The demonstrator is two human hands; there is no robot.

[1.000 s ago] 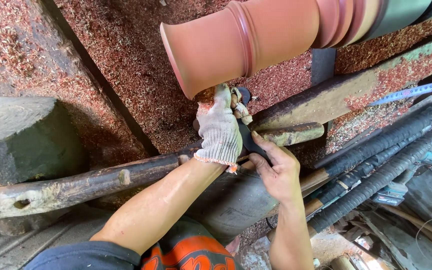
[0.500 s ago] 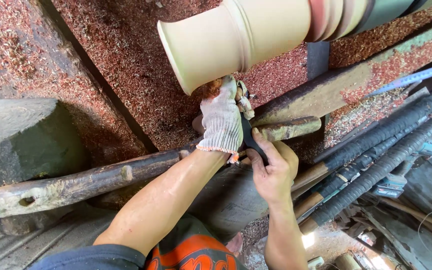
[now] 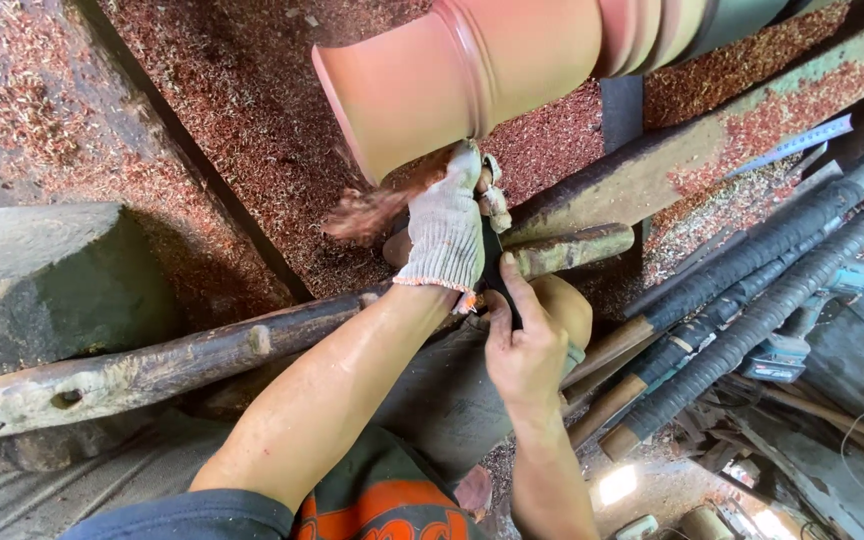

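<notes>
- Far left there's a big grey stone block point(image 3: 47, 285), and a rough old wooden pole point(image 3: 152, 365) runs along below it, rising a bit toward the right. Red wood shavings point(image 3: 242, 130) cover pretty much everything behind.
- Top middle is the wooden workpiece point(image 3: 452, 75), a reddish flared thing. Its long axis goes from upper right down to lower left, with the wide open end pointing lower left. It sits above both hands, over the shavings.
- The left hand point(image 3: 447, 235) wears a white knit glove and sits right under the wide end of the workpiece, closed around the front of a dark tool point(image 3: 497, 275). A blurry spray of chips point(image 3: 372, 210) comes off just left of the glove.
- The tool's tip is hidden behind the glove, so I can't tell exactly where it meets the wood. It seems to point up toward the workpiece.
- The bare right hand point(image 3: 527, 350) is just below the glove, wrapped around the tool's pale wooden handle point(image 3: 567, 310), with the index finger stretched up along the dark shaft.
- On the right, several long tools with black wrapped grips point(image 3: 752, 290) lie side by side, slanting from lower left to upper right.
</notes>
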